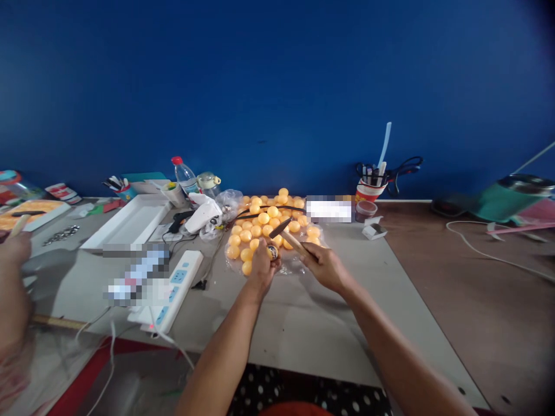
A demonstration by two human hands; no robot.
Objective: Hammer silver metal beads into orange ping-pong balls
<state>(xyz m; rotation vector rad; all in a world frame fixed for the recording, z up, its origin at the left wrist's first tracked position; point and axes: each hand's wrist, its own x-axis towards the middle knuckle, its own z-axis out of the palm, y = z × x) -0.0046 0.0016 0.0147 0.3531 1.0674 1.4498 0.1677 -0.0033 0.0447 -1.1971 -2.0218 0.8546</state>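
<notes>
My right hand (325, 264) is closed around the wooden handle of a hammer (295, 241). The hammer's dark head points up and to the left, above my left hand. Between the fingers of my left hand (261, 267) sits a small shiny round metal piece (272, 252); its exact kind is unclear. Just beyond both hands lie many yellow-orange balls (263, 218), like table tennis balls, on clear plastic film (299, 266). A black strip (286, 208) runs across the balls.
A power strip (184, 280), a white tray (134, 219), a bottle (184, 176) and a glue gun (180, 219) stand to the left. A co-worker's hand (15, 248) holds a tool at far left. A pen cup (369, 189) and a teal kettle-like object (507, 199) are right.
</notes>
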